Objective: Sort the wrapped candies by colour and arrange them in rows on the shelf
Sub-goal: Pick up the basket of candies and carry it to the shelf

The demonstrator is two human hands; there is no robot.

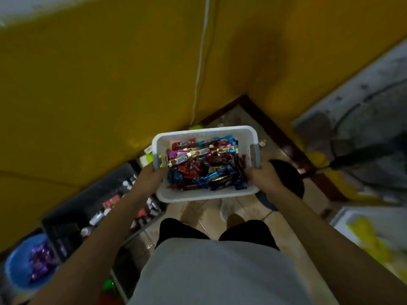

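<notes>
I hold a white plastic basket [204,195] in front of my waist, above the floor. It is filled with several wrapped candies [204,166] in red, blue, pink and gold, lying mixed in a heap. My left hand [149,176] grips the basket's left rim, thumb over the edge. My right hand [261,176] grips the right rim beside its grey handle. No shelf row with candies shows clearly in this view.
Yellow walls meet in a corner ahead, with a white cable [201,62] running down it. At lower left stand a dark crate [72,219] of small goods and a blue bowl [15,267] with purple wrapped sweets. A black stool [288,175] sits on the right.
</notes>
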